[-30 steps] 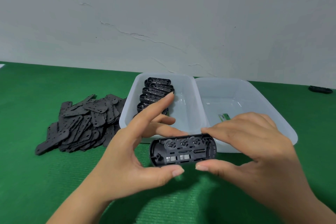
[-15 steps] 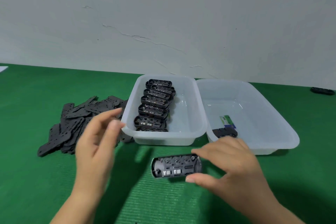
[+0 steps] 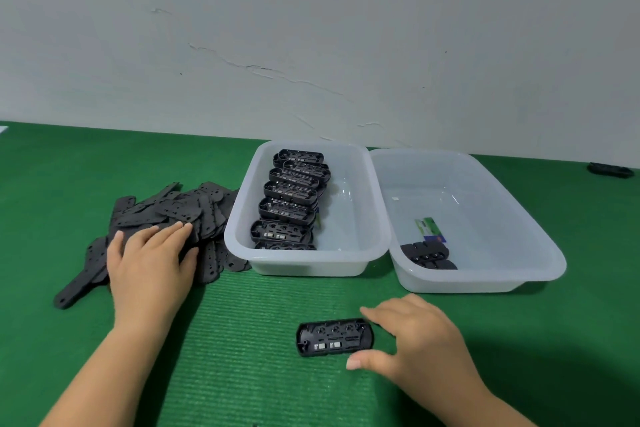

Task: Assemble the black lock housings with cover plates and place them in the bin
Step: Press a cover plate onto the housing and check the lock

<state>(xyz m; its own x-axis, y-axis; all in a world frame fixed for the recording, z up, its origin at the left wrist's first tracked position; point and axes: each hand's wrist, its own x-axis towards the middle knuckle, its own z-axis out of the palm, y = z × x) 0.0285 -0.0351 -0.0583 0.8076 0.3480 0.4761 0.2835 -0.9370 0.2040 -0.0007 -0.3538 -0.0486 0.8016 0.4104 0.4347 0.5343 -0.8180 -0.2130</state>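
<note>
green ribbed mat (image 3: 242, 340) covers the bench below a cracked white wall. left hand (image 3: 149, 263) lies flat, fingers straight, on the pile of cover plates (image 3: 173, 211). right hand (image 3: 415, 340) pinches the right end of an open lock housing (image 3: 334, 336) resting on the mat. left bin (image 3: 346, 263) holds a row of housings (image 3: 291, 191); right bin (image 3: 485, 281) holds what appear to be two assembled units (image 3: 427, 255).
</note>
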